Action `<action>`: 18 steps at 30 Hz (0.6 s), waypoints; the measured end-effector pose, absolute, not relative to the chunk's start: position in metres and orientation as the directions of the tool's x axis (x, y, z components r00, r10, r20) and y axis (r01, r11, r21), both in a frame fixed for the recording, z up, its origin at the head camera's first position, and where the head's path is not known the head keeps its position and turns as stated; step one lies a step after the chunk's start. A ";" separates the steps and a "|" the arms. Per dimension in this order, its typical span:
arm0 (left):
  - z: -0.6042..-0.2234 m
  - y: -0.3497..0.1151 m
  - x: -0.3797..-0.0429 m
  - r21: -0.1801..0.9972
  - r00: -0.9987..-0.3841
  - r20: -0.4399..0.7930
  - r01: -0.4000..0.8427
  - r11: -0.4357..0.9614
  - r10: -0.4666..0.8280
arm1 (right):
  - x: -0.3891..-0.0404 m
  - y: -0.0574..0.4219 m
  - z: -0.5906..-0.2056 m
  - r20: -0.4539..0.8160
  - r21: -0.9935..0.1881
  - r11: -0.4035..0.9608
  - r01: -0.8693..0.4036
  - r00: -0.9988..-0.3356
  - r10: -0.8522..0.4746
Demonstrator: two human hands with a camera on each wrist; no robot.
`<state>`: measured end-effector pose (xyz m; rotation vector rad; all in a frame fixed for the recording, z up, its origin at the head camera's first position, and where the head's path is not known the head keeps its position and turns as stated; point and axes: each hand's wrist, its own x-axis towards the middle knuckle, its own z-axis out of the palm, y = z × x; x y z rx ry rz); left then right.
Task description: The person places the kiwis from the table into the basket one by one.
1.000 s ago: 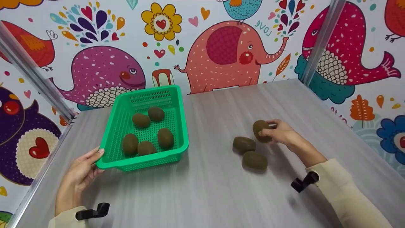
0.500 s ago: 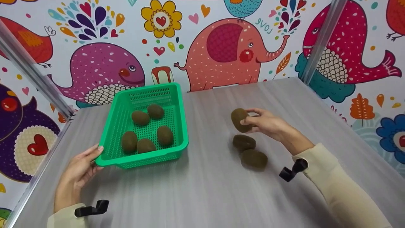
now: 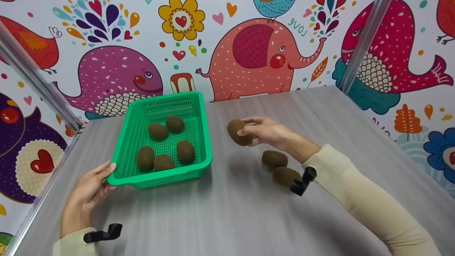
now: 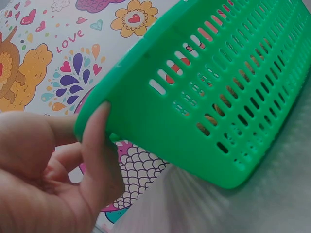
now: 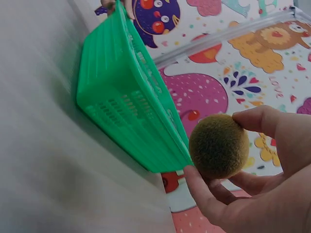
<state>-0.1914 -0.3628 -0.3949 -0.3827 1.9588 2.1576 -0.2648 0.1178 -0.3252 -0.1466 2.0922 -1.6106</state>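
Observation:
In the head view my right hand [image 3: 268,132] pinches a brown fuzzy kiwi [image 3: 237,132] above the table, just right of a green plastic basket [image 3: 207,142]. The right wrist view shows this kiwi [image 5: 218,146] between thumb and fingertips. My left hand [image 3: 89,186] grips the near left corner of the basket's rim, with the thumb [image 4: 97,128] over the edge in the left wrist view. Several kiwis lie inside the basket, one of them [image 3: 185,151] near its right wall. Two more kiwis, one farther [image 3: 274,160] and one nearer [image 3: 285,176], rest on the table below my right forearm.
The grey wood-grain table [image 3: 213,220] runs back to a wall [image 3: 227,10] printed with cartoon animals. Metal posts [image 3: 362,46] stand at the corners. A black wrist mount [image 3: 304,181] on the right sleeve partly covers the nearer loose kiwi.
My right hand has carried its kiwi leftward from beside the two loose ones, closer to the basket. The left hand keeps its grip on the rim.

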 end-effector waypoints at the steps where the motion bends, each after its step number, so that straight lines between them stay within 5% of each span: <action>1: -0.395 -0.363 -0.192 0.942 -0.946 -0.324 -0.320 -0.098 -0.025 | -0.265 0.113 -0.324 -0.312 -0.931 0.303 0.203 -0.874 -0.372; 18: -0.397 -0.364 -0.193 0.944 -0.949 -0.314 -0.311 -0.109 -0.008 | -0.272 0.045 -0.316 -0.306 -0.919 0.362 0.157 -0.862 -0.403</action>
